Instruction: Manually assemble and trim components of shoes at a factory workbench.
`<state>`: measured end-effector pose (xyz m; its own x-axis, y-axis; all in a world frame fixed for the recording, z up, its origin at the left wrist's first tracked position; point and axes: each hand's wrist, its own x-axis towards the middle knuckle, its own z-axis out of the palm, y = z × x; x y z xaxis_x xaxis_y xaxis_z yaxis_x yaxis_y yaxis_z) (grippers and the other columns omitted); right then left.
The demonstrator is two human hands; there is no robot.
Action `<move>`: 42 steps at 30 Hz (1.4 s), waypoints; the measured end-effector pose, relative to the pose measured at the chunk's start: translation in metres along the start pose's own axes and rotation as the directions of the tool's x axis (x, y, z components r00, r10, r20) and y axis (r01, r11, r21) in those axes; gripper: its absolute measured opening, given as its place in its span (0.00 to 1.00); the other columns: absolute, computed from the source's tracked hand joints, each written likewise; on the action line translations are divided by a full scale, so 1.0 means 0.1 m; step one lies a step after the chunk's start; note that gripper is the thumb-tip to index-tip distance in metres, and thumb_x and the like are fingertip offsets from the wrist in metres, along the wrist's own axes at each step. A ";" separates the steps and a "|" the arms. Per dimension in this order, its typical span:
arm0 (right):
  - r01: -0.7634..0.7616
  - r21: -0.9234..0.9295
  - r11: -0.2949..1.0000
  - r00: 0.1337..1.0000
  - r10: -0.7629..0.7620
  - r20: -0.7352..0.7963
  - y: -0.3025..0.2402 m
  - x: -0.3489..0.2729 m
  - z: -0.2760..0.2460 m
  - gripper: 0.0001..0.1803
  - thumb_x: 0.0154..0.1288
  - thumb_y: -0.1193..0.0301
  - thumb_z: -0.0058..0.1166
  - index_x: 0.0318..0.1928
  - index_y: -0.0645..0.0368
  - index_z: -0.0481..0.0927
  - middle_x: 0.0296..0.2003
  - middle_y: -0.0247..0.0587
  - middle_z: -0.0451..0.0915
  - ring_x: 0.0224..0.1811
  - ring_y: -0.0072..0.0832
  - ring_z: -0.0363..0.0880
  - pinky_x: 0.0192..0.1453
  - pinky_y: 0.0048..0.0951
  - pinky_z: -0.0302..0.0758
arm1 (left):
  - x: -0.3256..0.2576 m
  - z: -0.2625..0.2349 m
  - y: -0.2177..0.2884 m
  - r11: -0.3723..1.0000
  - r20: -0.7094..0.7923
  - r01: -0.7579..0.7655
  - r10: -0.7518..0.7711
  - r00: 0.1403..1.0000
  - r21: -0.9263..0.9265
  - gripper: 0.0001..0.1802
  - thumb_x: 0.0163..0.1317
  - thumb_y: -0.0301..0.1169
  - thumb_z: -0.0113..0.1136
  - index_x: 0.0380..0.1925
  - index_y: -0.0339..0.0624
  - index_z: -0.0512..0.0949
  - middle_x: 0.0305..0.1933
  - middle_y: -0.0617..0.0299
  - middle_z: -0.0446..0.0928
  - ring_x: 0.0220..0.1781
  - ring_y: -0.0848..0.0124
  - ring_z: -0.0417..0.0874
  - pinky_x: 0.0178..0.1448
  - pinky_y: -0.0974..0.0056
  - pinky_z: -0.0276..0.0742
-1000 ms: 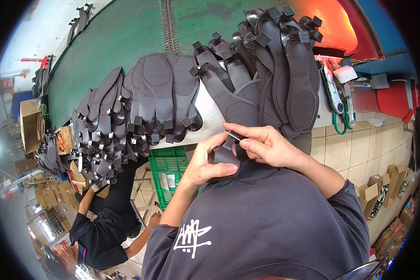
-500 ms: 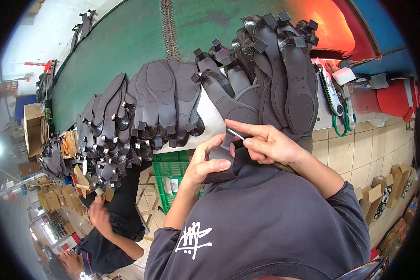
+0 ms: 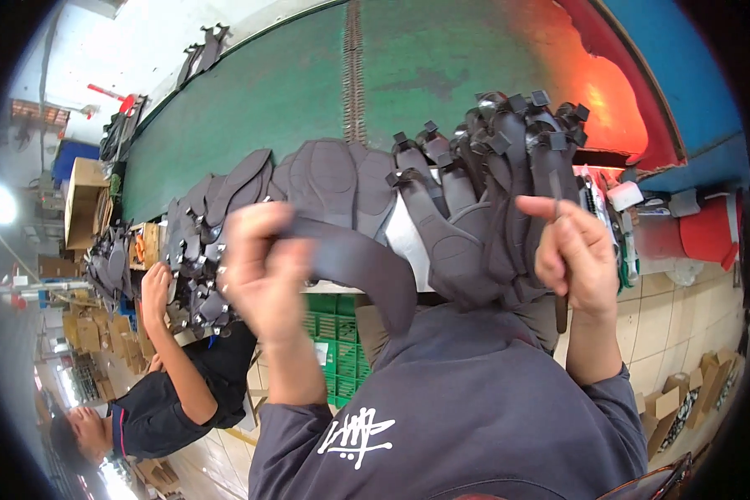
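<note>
My left hand (image 3: 267, 279), smeared by motion, is closed on one end of a dark grey shoe sole (image 3: 362, 262). The sole's free end curves down to the right, above my lap. Off to the right, my right hand (image 3: 577, 254) is raised, its fingers closed round a slim dark stick-like tool (image 3: 562, 315) and the index finger pointing left. The tool's exact kind cannot be made out. Just beyond my hands, dark heeled shoe soles (image 3: 462, 250) lie heaped at the edge of a green conveyor belt (image 3: 250, 108). Several flat ones (image 3: 332, 179) overlap in the middle.
An orange-lit opening (image 3: 612, 100) stands at the belt's far right. Cutters and green-handled scissors (image 3: 627, 258) lie right of the heap. A green crate (image 3: 346, 367) sits below the table. At left, a co-worker (image 3: 183, 392) reaches toward more soles (image 3: 204, 292).
My hands have moved apart: the left swung left and up with the sole, the right moved right with the tool. The view has shifted, and the co-worker's arm has risen toward the soles.
</note>
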<state>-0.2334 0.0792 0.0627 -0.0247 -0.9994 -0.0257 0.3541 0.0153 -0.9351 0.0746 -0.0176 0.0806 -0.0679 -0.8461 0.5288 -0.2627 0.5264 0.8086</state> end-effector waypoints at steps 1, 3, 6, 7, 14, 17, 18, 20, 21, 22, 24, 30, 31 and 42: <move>0.091 -0.024 0.996 0.995 -0.092 -0.042 -0.02 0.01 -0.06 0.22 0.79 0.64 0.39 0.60 0.69 0.73 0.17 0.26 0.67 0.14 0.10 0.60 0.17 0.14 0.57 | 0.09 -0.14 0.06 0.999 -0.181 -0.021 0.013 0.983 -0.040 0.12 0.58 0.23 0.64 0.42 0.35 0.79 0.43 0.57 0.80 0.43 0.71 0.78 0.50 0.67 0.75; 0.186 -0.271 0.944 0.956 -0.237 -0.172 -0.05 0.07 -0.04 0.21 0.80 0.63 0.39 0.58 0.65 0.76 0.19 0.27 0.70 0.16 0.10 0.63 0.20 0.14 0.60 | 0.18 -0.47 0.00 0.987 -0.382 -0.154 0.160 0.910 0.046 0.12 0.66 0.27 0.62 0.46 0.31 0.77 0.46 0.55 0.81 0.43 0.71 0.80 0.51 0.66 0.78; 0.041 -0.361 0.932 0.997 -0.062 -0.046 0.07 0.07 0.02 0.16 0.78 0.67 0.44 0.58 0.59 0.78 0.22 0.26 0.71 0.20 0.09 0.62 0.23 0.14 0.60 | 0.04 -0.70 -0.36 0.952 -0.489 -0.016 0.172 0.855 0.307 0.13 0.62 0.25 0.67 0.44 0.32 0.77 0.44 0.57 0.81 0.43 0.72 0.80 0.50 0.66 0.78; -0.009 -0.393 0.920 0.999 -0.010 -0.047 0.21 0.07 0.07 0.17 0.74 0.70 0.49 0.60 0.58 0.77 0.22 0.29 0.70 0.21 0.12 0.64 0.23 0.18 0.62 | -0.05 -0.70 -0.48 0.947 -0.530 0.070 0.113 0.841 0.314 0.13 0.61 0.23 0.68 0.43 0.32 0.77 0.42 0.59 0.80 0.42 0.73 0.79 0.50 0.67 0.78; 0.077 -0.853 0.516 0.994 0.024 0.104 0.62 0.40 0.52 0.26 0.66 0.67 0.57 0.62 0.62 0.72 0.56 0.60 0.74 0.51 0.53 0.79 0.57 0.44 0.75 | -0.70 -0.78 -0.91 0.753 -0.369 0.501 -0.361 0.857 0.426 0.15 0.52 0.30 0.76 0.37 0.33 0.84 0.36 0.61 0.79 0.36 0.74 0.80 0.41 0.70 0.75; -0.033 -0.912 0.410 0.980 0.192 0.051 0.73 0.58 0.60 0.24 0.65 0.66 0.57 0.60 0.62 0.74 0.56 0.60 0.74 0.51 0.54 0.79 0.57 0.45 0.75 | -0.61 -0.80 -0.71 0.773 -0.211 0.402 -0.342 0.916 0.491 0.19 0.51 0.30 0.76 0.42 0.33 0.84 0.41 0.59 0.80 0.39 0.72 0.80 0.44 0.69 0.75; -0.032 -0.936 0.350 0.973 0.223 0.050 0.81 0.62 0.61 0.23 0.65 0.66 0.57 0.59 0.62 0.75 0.55 0.60 0.73 0.50 0.54 0.79 0.56 0.46 0.75 | -0.57 -0.81 -0.62 0.693 -0.183 0.322 -0.268 0.946 0.645 0.22 0.51 0.28 0.76 0.46 0.32 0.82 0.47 0.57 0.79 0.45 0.69 0.79 0.50 0.67 0.74; -0.009 -0.919 0.394 0.983 0.172 0.064 0.90 0.64 0.59 0.21 0.65 0.67 0.57 0.56 0.63 0.77 0.53 0.59 0.75 0.49 0.53 0.80 0.55 0.45 0.76 | -0.47 -0.67 -0.43 0.778 -0.200 0.232 -0.139 0.970 0.584 0.24 0.53 0.26 0.74 0.50 0.31 0.80 0.51 0.54 0.78 0.50 0.66 0.79 0.56 0.65 0.73; 0.015 -0.898 0.439 0.990 0.121 0.076 0.93 0.64 0.58 0.19 0.65 0.68 0.57 0.54 0.64 0.79 0.50 0.57 0.76 0.47 0.52 0.80 0.53 0.43 0.76 | -0.44 -0.56 -0.34 0.823 -0.225 0.172 -0.055 0.973 0.541 0.24 0.54 0.26 0.72 0.51 0.31 0.80 0.51 0.54 0.78 0.50 0.66 0.79 0.57 0.64 0.74; 0.033 -0.834 0.550 0.991 0.088 0.097 0.97 0.68 0.55 0.17 0.65 0.70 0.57 0.52 0.65 0.81 0.47 0.54 0.78 0.44 0.46 0.81 0.51 0.39 0.76 | -0.44 -0.46 -0.26 0.887 -0.241 0.139 -0.032 0.970 0.440 0.22 0.56 0.23 0.70 0.52 0.33 0.80 0.52 0.55 0.78 0.52 0.65 0.79 0.59 0.63 0.74; -0.009 -0.618 0.786 0.994 0.074 0.080 0.90 0.69 0.53 0.13 0.64 0.75 0.56 0.48 0.67 0.83 0.39 0.40 0.79 0.38 0.25 0.77 0.43 0.26 0.72 | -0.42 -0.20 -0.14 0.963 -0.185 0.138 -0.095 0.978 0.233 0.26 0.54 0.23 0.70 0.55 0.34 0.78 0.55 0.55 0.77 0.56 0.64 0.79 0.61 0.61 0.73; -0.395 -0.016 0.919 0.905 0.392 0.163 0.41 0.48 0.57 0.11 0.69 0.74 0.54 0.47 0.65 0.84 0.24 0.22 0.74 0.18 0.09 0.63 0.21 0.17 0.60 | -0.12 0.48 -0.28 0.996 0.171 0.026 -0.010 0.985 -0.087 0.40 0.55 0.27 0.68 0.68 0.31 0.64 0.67 0.48 0.70 0.69 0.59 0.70 0.72 0.56 0.62; -0.368 0.059 0.928 0.921 0.355 0.162 0.46 0.41 0.58 0.12 0.71 0.73 0.53 0.49 0.64 0.83 0.22 0.21 0.72 0.13 0.05 0.53 0.16 0.16 0.48 | -0.12 0.57 -0.34 0.988 0.251 0.039 0.000 0.968 -0.151 0.40 0.55 0.28 0.68 0.68 0.31 0.63 0.68 0.47 0.69 0.70 0.59 0.70 0.72 0.57 0.61; -0.167 0.176 0.970 0.971 0.131 0.201 0.46 0.17 0.53 0.19 0.79 0.66 0.39 0.57 0.65 0.78 0.23 0.25 0.72 0.14 0.08 0.58 0.18 0.15 0.55 | -0.42 0.86 -0.36 0.523 0.584 0.715 -0.427 0.691 -0.463 0.51 0.47 0.36 0.70 0.71 0.35 0.58 0.56 0.55 0.73 0.59 0.65 0.75 0.66 0.61 0.68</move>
<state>-0.1680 0.0615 0.0381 0.2106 -0.9746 -0.0759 0.5120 0.1761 -0.8408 0.0046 -0.0081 0.0070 -0.4963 -0.8582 -0.1309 0.2598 -0.2907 0.9209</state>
